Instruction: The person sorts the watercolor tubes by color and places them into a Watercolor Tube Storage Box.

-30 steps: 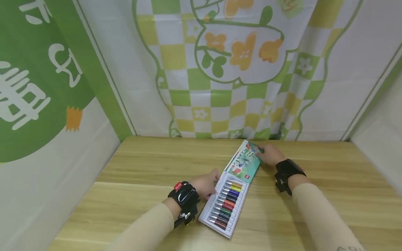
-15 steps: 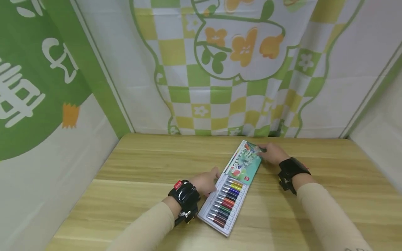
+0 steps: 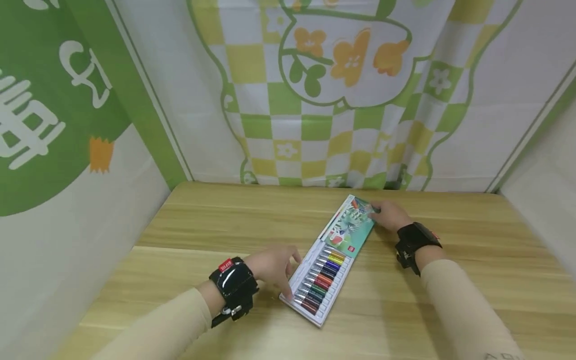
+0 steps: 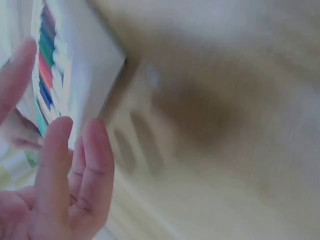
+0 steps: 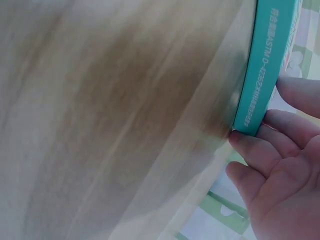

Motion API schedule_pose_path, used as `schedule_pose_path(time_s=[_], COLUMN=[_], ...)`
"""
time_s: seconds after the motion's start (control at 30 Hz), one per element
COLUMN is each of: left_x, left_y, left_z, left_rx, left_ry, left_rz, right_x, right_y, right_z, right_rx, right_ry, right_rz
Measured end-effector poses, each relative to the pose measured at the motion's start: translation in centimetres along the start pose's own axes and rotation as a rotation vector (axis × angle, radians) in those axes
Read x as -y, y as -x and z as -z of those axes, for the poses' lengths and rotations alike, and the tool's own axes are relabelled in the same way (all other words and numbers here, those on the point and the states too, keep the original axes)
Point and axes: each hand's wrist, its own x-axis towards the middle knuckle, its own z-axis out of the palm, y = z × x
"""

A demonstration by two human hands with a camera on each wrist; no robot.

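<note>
A white plastic tray [image 3: 293, 280] with a row of paint tubes [image 3: 318, 281] in several colours lies slantwise on the table. Its far end sits in a teal paint box sleeve [image 3: 350, 229] with a printed picture on top. My right hand [image 3: 390, 216] holds the sleeve near its far right corner, thumb above and fingers against the side, as the right wrist view shows on the teal side panel [image 5: 265, 65]. My left hand [image 3: 272, 267] is at the tray's near left side with fingers spread and extended. Whether its fingertips touch the tray I cannot tell.
The wooden table [image 3: 202, 215] reaches back to a checked, flowered curtain [image 3: 288, 115]. A green and white printed panel [image 3: 67, 125] stands on the left, and a pale wall [image 3: 544, 165] on the right. Black wrist bands are on both wrists.
My left hand has let go of the tray's middle left edge and moved toward its near left corner, fingers opening. The right hand keeps its hold on the sleeve. The head view has tilted slightly down.
</note>
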Motion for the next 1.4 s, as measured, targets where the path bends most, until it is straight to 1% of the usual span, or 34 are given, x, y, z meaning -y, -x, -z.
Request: schedule_pose_path(time_s=[0.07,0.1,0.2,0.27,0.4,0.53,0.63,0.77,0.8,0.87,0.97,1.1,1.27,1.4], left_x=[0.2,0.3,0.7,0.8,0.7,0.2,0.0,0.4,0.5,0.7,0.7,0.2,-0.1,-0.1], left_y=[0.6,0.8,1.5,1.7,2.1,2.1,1.9,1.0,0.7,0.3,0.0,0.1,0.1,-0.5], left_z=[-0.8,-1.2,-2.0,-2.2,-2.4,-2.4,-2.7,-3.3,-3.4,-3.6,-3.5,-3.2,-3.0,-2.8], left_rx=[0.01,0.01,-0.03,-0.043,-0.041,-0.058,-0.095,-0.16,-0.169,-0.167,-0.143,-0.137,-0.171,-0.195], left_ry=[0.016,0.036,0.056,0.052,0.044,0.067,0.074,-0.007,-0.021,-0.034,-0.013,0.015,0.08,0.114], left_rz=[-0.029,-0.032,-0.038,-0.044,-0.064,-0.071,-0.084,-0.159,-0.175,-0.193,-0.18,-0.151,-0.123,-0.112], right_x=[-0.3,-0.4,-0.6,-0.5,-0.3,-0.3,-0.5,-0.8,-0.8,-0.6,-0.3,-0.1,-0.1,0.0], right_y=[0.2,0.3,0.5,0.4,0.3,0.2,0.5,0.7,0.7,0.7,0.9,1.2,1.2,1.1], right_z=[0.1,0.0,-0.2,-0.2,0.2,1.1,1.4,1.3,1.1,0.8,0.3,0.2,0.3,0.2], right_rx=[0.001,0.012,0.032,0.04,0.028,0.035,0.023,0.01,0.008,0.016,0.029,0.047,0.036,0.045], right_ry=[0.01,0.007,-0.017,-0.042,-0.075,-0.073,-0.071,-0.098,-0.105,-0.121,-0.132,-0.147,-0.165,-0.166], right_rz=[0.003,0.005,0.013,0.009,0.001,0.008,0.02,0.03,0.033,0.03,0.017,-0.004,-0.002,0.013])
